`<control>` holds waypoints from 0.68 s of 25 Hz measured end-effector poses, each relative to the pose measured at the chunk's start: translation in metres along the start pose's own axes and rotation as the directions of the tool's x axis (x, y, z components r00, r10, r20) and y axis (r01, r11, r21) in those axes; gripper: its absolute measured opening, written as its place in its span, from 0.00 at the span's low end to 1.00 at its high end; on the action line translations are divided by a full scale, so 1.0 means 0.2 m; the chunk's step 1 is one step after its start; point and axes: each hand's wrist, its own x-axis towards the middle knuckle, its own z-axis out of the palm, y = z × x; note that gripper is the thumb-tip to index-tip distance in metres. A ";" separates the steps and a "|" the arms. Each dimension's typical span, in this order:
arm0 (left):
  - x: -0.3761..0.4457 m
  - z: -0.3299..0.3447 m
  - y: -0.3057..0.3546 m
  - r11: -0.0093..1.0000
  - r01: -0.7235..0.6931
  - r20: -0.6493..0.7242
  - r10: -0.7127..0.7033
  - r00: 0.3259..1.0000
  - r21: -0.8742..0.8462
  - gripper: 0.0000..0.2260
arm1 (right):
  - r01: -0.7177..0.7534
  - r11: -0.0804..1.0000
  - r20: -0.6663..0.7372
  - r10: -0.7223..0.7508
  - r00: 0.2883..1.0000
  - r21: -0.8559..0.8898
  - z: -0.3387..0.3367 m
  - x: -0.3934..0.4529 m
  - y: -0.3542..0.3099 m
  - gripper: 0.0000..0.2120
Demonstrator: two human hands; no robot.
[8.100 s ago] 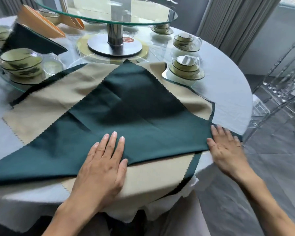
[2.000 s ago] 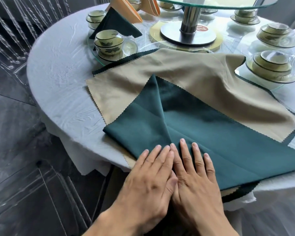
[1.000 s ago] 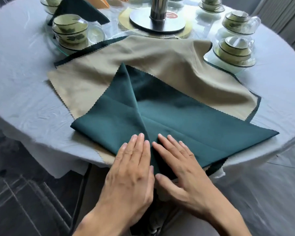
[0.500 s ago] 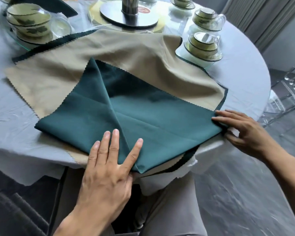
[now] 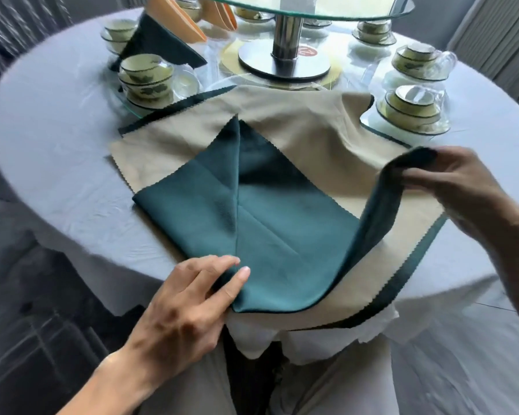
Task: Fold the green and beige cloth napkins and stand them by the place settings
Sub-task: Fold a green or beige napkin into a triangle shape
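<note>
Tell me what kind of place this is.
Likely a restaurant banquet or private dining room. A round table in a white cloth carries a glass lazy Susan on a steel stand, with stacked bowl settings and folded napkins standing beside them.

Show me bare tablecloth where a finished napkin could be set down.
Free: tablecloth left of the beige napkin, below the left cups; also the right rim past the right cups. Crowded: the centre, round the turntable base.
</note>
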 end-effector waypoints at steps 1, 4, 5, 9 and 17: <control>-0.01 0.00 0.02 1.000 -0.008 -0.041 0.008 0.999 -0.003 0.17 | 0.001 1.000 -0.003 -0.001 1.000 -0.003 0.09 0.10 -0.04 0.08; -0.04 0.02 0.04 0.999 -0.033 -0.103 0.032 0.994 -0.016 0.14 | 0.023 0.999 0.001 -0.023 1.000 -0.046 0.38 0.38 -0.15 0.05; -0.04 0.02 0.03 0.999 -0.034 -0.118 0.031 0.992 -0.022 0.15 | 0.036 0.995 -0.001 -0.036 0.999 -0.094 0.48 0.45 -0.18 0.04; -0.03 0.04 0.04 0.996 -0.007 -0.190 -0.010 0.982 -0.091 0.20 | 0.140 0.836 0.069 -0.122 0.990 -0.530 0.77 0.68 -0.23 0.07; -0.02 0.06 0.00 0.991 0.004 -0.075 -0.014 0.997 -0.130 0.16 | 0.178 0.613 0.119 -0.136 0.984 -0.770 0.91 0.76 -0.17 0.06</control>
